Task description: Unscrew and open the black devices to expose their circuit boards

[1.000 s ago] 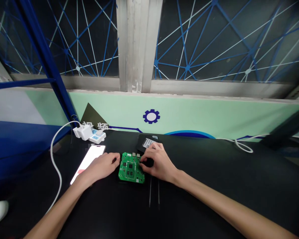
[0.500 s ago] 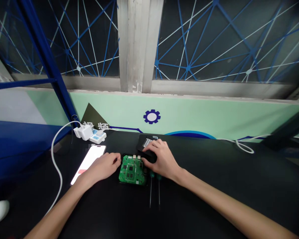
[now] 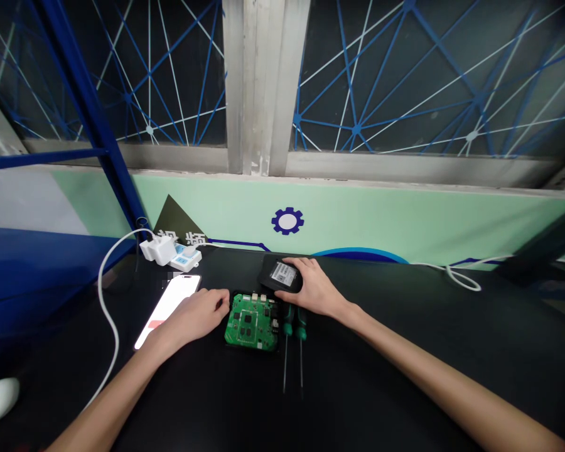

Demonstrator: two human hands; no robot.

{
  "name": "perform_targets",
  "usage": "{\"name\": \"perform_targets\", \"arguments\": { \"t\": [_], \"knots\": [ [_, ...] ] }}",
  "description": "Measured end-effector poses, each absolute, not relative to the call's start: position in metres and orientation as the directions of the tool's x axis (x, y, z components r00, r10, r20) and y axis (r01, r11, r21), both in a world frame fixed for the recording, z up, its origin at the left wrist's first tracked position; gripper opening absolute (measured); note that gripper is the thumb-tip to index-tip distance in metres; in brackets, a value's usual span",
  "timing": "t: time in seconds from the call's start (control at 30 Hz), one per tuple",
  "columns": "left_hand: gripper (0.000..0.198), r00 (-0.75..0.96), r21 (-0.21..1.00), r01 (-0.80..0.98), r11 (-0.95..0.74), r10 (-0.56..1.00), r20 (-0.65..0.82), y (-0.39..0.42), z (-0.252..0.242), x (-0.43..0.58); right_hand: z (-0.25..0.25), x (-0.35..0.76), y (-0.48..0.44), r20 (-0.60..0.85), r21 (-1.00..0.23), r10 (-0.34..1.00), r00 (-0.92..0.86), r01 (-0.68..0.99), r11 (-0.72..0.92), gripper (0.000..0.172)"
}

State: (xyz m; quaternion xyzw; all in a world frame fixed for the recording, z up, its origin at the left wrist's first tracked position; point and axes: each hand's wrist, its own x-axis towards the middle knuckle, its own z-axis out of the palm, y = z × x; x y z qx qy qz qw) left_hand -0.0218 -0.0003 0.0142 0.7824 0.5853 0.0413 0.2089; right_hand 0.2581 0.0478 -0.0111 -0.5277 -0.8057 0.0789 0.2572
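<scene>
A green circuit board (image 3: pixel 251 327) lies in a black tray on the black table (image 3: pixel 405 351). My left hand (image 3: pixel 198 316) rests beside the board's left edge, fingers curled against it. Behind the board lies a black cover (image 3: pixel 279 275) with a white label. My right hand (image 3: pixel 314 287) grips that cover from its right side, fingers over its far edge. Two green-handled screwdrivers (image 3: pixel 293 348) lie side by side just right of the board, below my right hand.
A lit phone (image 3: pixel 166 307) lies left of my left hand. A white charger and power strip (image 3: pixel 169 252) sit behind it, with a white cable (image 3: pixel 104 314) looping left. Another white cable (image 3: pixel 461 276) lies at the back right. A wall panel bounds the table's far edge.
My right hand left the board's right edge, moved back and took hold of the black cover. The screwdriver handles, covered before, now show. My left hand stayed put.
</scene>
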Motion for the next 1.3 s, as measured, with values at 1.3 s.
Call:
{"name": "perform_targets", "arguments": {
  "t": [1.3],
  "knots": [
    [0.030,0.286,0.283,0.930,-0.236,0.946,-0.151,0.003,0.012,-0.026,-0.006,0.218,-0.005,0.362,-0.535,0.699,-0.617,0.476,0.698,0.048]
  ]
}}
